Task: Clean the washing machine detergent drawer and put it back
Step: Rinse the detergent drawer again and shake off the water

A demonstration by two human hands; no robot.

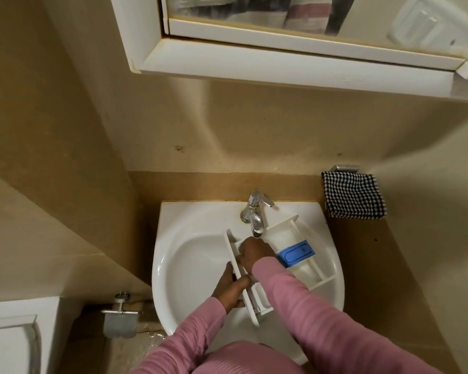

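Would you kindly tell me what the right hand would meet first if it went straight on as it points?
The right hand would likely meet the front panel of the detergent drawer just ahead of it. Depth is unclear, with the tap close above.

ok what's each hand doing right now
Left hand: grips the drawer by its front panel.
Right hand: inside the drawer, fingers curled; grip cannot be told.

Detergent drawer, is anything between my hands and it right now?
Nothing visible is. The left hand grips the detergent drawer at its front panel, and the right hand is down in a compartment just under the tap, over the sink. Both hands are on it.
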